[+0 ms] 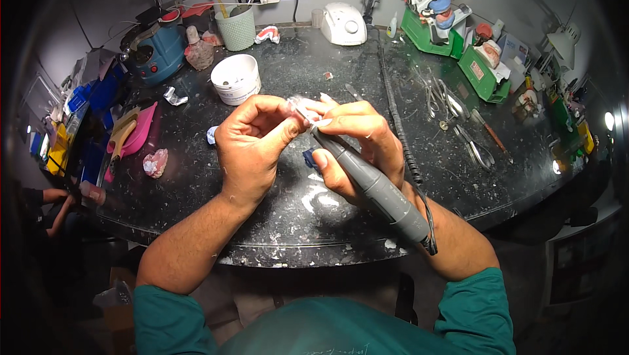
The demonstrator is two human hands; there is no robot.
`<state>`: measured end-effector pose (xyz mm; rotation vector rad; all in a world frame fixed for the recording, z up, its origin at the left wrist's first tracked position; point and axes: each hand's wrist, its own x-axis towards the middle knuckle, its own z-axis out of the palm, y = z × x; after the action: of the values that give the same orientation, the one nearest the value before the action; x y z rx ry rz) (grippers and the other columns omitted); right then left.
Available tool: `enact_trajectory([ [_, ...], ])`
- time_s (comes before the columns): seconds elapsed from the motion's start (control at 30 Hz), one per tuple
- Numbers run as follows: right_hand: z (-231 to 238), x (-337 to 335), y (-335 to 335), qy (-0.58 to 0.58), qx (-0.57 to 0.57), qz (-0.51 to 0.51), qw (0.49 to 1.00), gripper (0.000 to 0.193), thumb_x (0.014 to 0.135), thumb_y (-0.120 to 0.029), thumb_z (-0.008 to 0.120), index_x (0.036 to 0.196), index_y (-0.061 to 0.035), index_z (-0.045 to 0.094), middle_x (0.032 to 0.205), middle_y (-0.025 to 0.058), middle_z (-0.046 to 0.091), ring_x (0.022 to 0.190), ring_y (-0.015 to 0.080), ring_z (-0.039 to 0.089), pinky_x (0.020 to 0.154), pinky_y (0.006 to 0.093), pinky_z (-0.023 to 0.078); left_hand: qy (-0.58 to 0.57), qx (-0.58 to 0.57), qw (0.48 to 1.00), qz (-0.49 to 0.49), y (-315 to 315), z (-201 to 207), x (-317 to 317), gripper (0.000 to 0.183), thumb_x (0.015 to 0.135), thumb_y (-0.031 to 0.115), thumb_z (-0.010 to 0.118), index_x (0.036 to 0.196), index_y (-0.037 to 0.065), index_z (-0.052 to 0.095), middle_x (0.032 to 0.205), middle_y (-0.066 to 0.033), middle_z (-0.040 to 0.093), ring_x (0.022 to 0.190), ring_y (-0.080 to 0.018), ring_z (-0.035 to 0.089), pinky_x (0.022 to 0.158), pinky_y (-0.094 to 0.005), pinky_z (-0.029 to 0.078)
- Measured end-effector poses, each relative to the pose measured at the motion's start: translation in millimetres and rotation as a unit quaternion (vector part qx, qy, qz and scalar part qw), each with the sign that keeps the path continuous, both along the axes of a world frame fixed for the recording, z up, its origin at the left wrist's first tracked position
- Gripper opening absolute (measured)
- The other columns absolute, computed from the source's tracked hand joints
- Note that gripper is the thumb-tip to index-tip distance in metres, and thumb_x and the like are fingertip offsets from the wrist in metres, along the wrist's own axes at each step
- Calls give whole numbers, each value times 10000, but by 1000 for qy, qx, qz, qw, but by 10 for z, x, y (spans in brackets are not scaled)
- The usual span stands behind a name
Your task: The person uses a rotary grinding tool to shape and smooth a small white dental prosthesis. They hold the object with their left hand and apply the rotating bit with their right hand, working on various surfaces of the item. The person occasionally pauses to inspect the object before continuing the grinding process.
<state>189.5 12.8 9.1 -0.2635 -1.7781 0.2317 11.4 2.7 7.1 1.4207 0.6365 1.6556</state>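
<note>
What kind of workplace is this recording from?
Most likely a dental laboratory bench. The right hand works a grey rotary handpiece on a small pale piece pinched in the left hand; green articulators with mounted casts and a pink denture piece sit on the dark worktop.

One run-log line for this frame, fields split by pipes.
left hand: pinches small pale piece | right hand: grips grey handpiece, tip at piece | over dark bench | white tub behind
</note>
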Motion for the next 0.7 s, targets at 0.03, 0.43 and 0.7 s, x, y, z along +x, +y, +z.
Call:
enact_trajectory([
  [0.03,0,1,-3,-5,-2,-1,1000,448,732,8,791,1140,-30,610,1082,173,698,1044,349,703,991,504,531,-3,1,1000,2,6,-10,1,116,906,-90,687,981,-10,649,963,-107,738,901,-145,716,842,-286,590],
  [0.43,20,19,-10,-31,-14,8,999,451,726,0,779,1145,-52,622,1088,126,712,1171,359,672,1093,548,453,31,40,999,18,62,-6,-8,102,906,-31,726,970,-5,652,974,-90,740,905,-138,710,853,-273,565],
  [0.7,41,44,-14,-41,-17,-4,999,435,727,-7,771,1136,-47,626,1085,124,717,1187,353,667,1084,552,460,115,70,989,54,77,17,-42,101,904,-13,733,982,-7,668,978,-88,727,936,-137,698,894,-278,550],
])
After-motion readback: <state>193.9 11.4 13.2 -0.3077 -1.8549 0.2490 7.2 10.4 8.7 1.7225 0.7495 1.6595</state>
